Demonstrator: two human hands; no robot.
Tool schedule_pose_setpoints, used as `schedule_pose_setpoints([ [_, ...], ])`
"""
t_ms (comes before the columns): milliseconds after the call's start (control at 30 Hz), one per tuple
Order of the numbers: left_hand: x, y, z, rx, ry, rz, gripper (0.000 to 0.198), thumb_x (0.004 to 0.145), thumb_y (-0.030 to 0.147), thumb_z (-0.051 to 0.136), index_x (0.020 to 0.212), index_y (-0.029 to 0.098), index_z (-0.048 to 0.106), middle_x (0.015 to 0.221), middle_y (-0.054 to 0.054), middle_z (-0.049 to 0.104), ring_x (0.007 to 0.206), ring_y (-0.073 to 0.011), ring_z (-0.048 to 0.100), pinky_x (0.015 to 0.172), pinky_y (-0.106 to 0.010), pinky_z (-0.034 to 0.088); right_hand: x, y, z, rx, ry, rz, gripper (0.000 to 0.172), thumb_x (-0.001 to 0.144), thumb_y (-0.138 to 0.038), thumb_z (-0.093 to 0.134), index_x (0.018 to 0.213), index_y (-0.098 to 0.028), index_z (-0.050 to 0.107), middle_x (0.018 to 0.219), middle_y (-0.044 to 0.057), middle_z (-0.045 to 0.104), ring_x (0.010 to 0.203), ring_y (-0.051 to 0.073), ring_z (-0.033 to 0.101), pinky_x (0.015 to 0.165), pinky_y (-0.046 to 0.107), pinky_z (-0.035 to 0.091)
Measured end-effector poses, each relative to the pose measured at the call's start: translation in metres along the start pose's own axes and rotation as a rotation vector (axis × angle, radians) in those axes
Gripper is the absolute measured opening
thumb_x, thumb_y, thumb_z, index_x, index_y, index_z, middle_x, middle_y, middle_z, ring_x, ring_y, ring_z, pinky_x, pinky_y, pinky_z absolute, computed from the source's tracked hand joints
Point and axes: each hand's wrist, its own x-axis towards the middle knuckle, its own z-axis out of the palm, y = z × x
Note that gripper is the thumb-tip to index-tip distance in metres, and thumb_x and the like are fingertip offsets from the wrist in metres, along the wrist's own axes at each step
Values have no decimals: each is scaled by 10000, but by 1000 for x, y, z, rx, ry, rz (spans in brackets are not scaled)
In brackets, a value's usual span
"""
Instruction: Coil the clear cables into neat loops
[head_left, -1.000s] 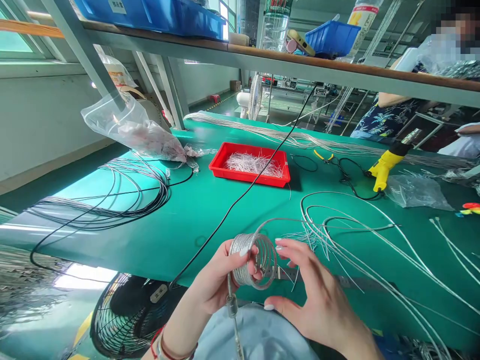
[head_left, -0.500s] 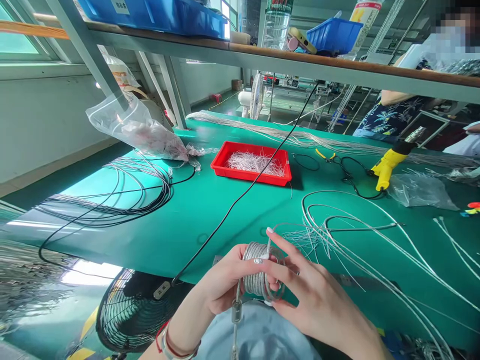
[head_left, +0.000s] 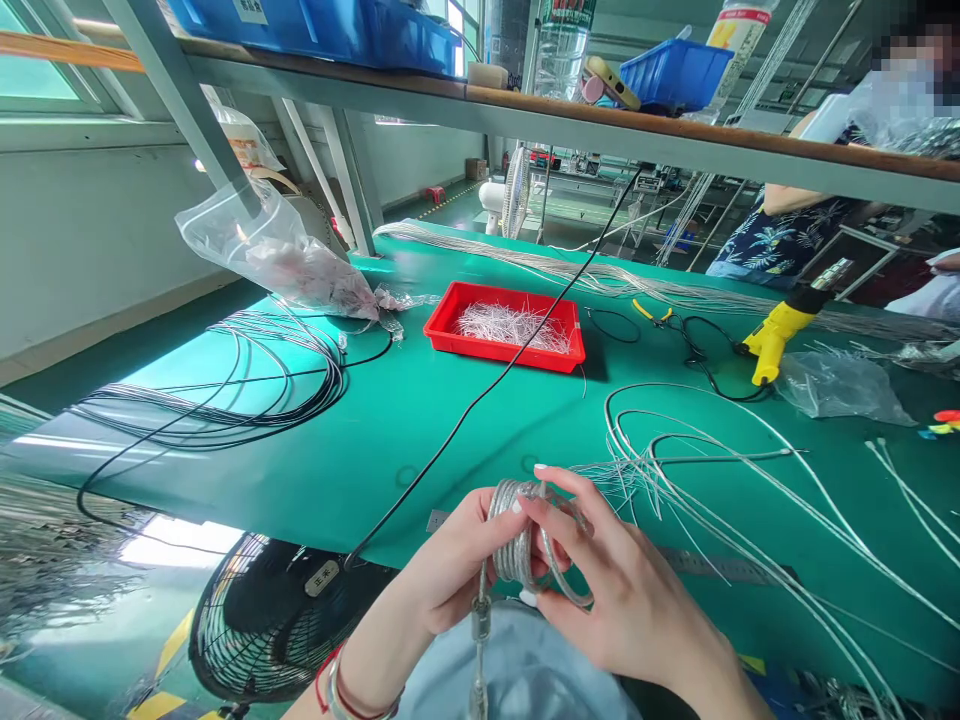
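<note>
A tightly wound coil of clear-jacketed silvery cable (head_left: 511, 548) is held between both hands above the near edge of the bench. My left hand (head_left: 461, 555) wraps around its left side, thumb on top. Fingers of my right hand (head_left: 607, 570) pinch the coil's right side, where a looser loop of cable stands out. From the coil's lower left a cable end hangs down, bearing a clear-covered cylindrical piece (head_left: 481, 618). Loose silvery cables (head_left: 652, 460) lie on the green bench right of my hands.
A red tray (head_left: 504, 362) of thin white strands stands mid-bench. A black cable (head_left: 457, 425) crosses diagonally. Black cable coils (head_left: 315, 390) and a plastic bag (head_left: 292, 265) lie left; a yellow heat gun (head_left: 776, 340) lies right. A fan (head_left: 277, 620) sits below; a person stands beyond.
The loop on the coil's right side has spread outward and lower. My right fingers have shifted on the coil, the index fingertip slightly lower.
</note>
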Motion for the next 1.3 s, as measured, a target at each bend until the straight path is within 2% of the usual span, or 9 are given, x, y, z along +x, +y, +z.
schedule_pose_setpoints([
  [133, -2, 1, 0, 31, -26, 62, 494, 667, 555, 810, 819, 91, 732, 717, -87, 682, 639, -142, 595, 601, -207, 479, 0, 0, 4, -6, 32, 23, 790, 853, -210, 544, 1537, -274, 153, 1506, 153, 291, 906, 200, 671, 706, 355, 617],
  [267, -4, 5, 2, 101, -3, 36, 424, 584, 339, 902, 888, 99, 729, 792, -80, 693, 695, -154, 606, 644, -224, 489, 1, -3, 7, -52, 71, 62, 777, 902, -286, 522, 1551, -220, 99, 1495, 178, 295, 1049, 256, 645, 717, 346, 627],
  [400, -5, 7, 6, 121, 68, 33, 383, 588, 273, 897, 887, 101, 729, 772, -63, 691, 688, -150, 605, 643, -222, 491, 2, -7, 12, -88, 87, 123, 786, 930, -315, 487, 1562, -193, 36, 1515, 192, 246, 1186, 300, 575, 753, 363, 632],
  [533, -3, 4, 8, 112, 97, 108, 299, 654, 289, 867, 850, 109, 730, 730, -46, 688, 675, -137, 604, 653, -210, 488, 4, -9, 20, -45, 137, 145, 929, 881, -342, 600, 1557, -187, -18, 1517, 209, 208, 1345, 341, 419, 883, 417, 600],
  [733, -1, 2, 5, 47, 66, 79, 334, 673, 322, 860, 882, 99, 725, 746, -58, 703, 669, -134, 633, 662, -208, 514, 12, -9, 23, 42, 162, 182, 983, 823, -313, 668, 1548, -217, 11, 1419, 208, 268, 1287, 329, 466, 833, 401, 618],
  [900, 1, 2, 6, -8, 4, 38, 353, 618, 285, 899, 873, 110, 728, 705, -64, 723, 635, -128, 654, 647, -193, 534, 15, -8, 24, 100, 134, 235, 1021, 775, -201, 678, 1538, -269, 4, 1386, 197, 297, 974, 256, 647, 665, 388, 637],
  [1067, -1, 6, -3, -147, 11, 148, 249, 695, 236, 851, 880, 106, 745, 642, -33, 704, 599, -117, 657, 588, -171, 543, 8, 3, 23, 241, 142, 206, 1156, 733, -304, 801, 1533, -347, -33, 1516, 161, 162, 1193, 295, 559, 859, 421, 607],
  [1200, -4, 13, -15, -327, 2, 222, 219, 685, 176, 849, 867, 97, 755, 628, -13, 695, 646, -141, 698, 634, -181, 576, -1, 13, 17, 447, 242, 233, 961, 810, -482, 721, 1520, -357, 85, 1487, 105, 301, 1237, 228, 536, 1023, 390, 522],
  [1300, -4, 12, -16, -362, -17, 201, 191, 678, 168, 855, 832, 113, 756, 655, -16, 720, 624, -126, 702, 627, -169, 582, -3, 14, 15, 498, 239, 219, 731, 863, -472, 668, 1462, -355, 266, 1385, 64, 446, 1195, 183, 557, 1004, 322, 526],
])
